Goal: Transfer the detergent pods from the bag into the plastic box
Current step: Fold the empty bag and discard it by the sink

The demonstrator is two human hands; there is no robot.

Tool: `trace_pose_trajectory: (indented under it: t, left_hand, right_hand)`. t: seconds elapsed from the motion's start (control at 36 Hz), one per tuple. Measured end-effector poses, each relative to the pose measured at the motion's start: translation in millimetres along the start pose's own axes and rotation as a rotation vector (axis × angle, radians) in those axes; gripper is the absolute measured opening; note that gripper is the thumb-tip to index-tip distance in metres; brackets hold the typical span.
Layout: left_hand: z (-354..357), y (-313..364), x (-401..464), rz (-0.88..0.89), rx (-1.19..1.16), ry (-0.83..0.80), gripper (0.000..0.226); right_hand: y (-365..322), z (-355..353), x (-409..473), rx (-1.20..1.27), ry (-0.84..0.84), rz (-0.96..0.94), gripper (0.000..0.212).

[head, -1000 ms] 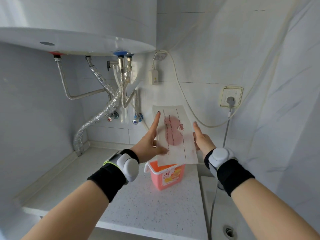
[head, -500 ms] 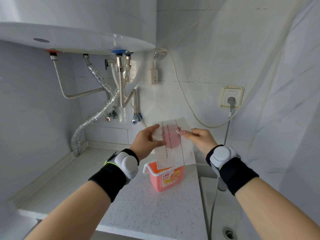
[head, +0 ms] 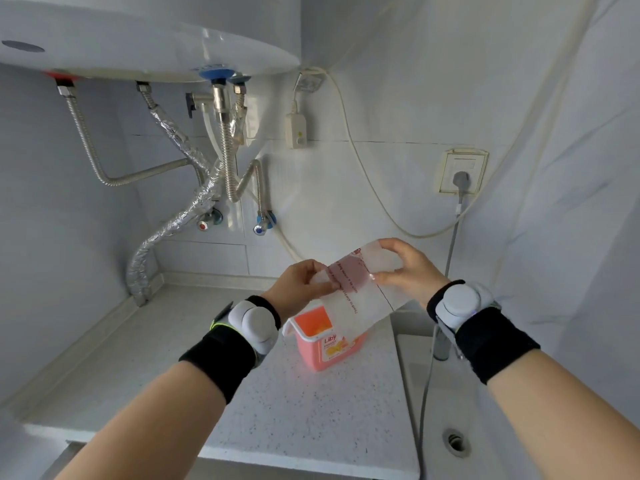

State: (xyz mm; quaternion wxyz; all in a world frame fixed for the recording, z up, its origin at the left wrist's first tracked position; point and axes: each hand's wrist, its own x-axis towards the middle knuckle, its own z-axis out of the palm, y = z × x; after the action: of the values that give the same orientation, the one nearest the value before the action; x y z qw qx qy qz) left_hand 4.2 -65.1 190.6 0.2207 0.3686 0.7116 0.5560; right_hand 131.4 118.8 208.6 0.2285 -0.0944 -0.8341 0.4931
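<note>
A flat translucent white bag (head: 360, 296) with red print hangs tilted above the pink plastic box (head: 329, 344), its lower end over the box's open mouth. My left hand (head: 299, 284) pinches the bag's left edge. My right hand (head: 407, 268) grips its upper right end. The box stands on the white speckled counter (head: 277, 410) with its white lid (head: 289, 329) flipped open to the left. A pink blotch shows through the bag; whether it is a pod I cannot tell.
A sink basin (head: 453, 441) with a drain lies to the right of the counter. A water heater (head: 149, 39) hangs overhead, with hoses and valves (head: 225, 174) on the back wall. A wall socket (head: 462, 171) and grey cable (head: 429, 368) are at the right.
Both hands went from open beside the upright bag to gripping it, then lowered and tilted it, top end to the right, over the box.
</note>
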Motion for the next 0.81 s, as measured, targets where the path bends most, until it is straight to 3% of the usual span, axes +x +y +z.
trace_pose_trajectory:
  t: [0.11,0.17,0.28,0.39,0.44,0.53,0.61,0.75,0.81]
  left_hand:
    - [10,-2,-3,0.089,0.048,-0.128,0.062]
    - [17,1,-6,0.160,0.120,-0.175,0.069]
    - [35,11,-16,0.236,0.234,-0.218,0.061]
    - [57,21,-30,0.262,0.093,-0.189,0.060]
    - [69,25,-37,0.247,-0.003,-0.189,0.060]
    - [86,31,-43,0.236,-0.100,-0.203,0.054]
    - [115,33,-49,0.257,-0.049,-0.135,0.047]
    - [177,27,-63,0.200,-0.011,0.007,0.057]
    - [188,22,-65,0.179,0.031,0.047,0.063]
  right_hand:
    - [9,-8,-6,-0.115,-0.123,0.038,0.061]
    - [7,-11,-10,-0.138,-0.106,0.042,0.064]
    - [2,-23,-21,-0.119,-0.024,0.063,0.076]
    - [7,-42,-44,0.034,0.120,0.188,0.074]
    - [14,-50,-58,0.112,0.093,0.310,0.064]
    - [35,-54,-78,0.197,0.026,0.499,0.067]
    - [55,-67,-104,0.287,-0.024,0.510,0.080]
    - [59,-107,-159,0.375,-0.015,0.416,0.059]
    - [59,-115,-169,0.361,-0.015,0.383,0.030]
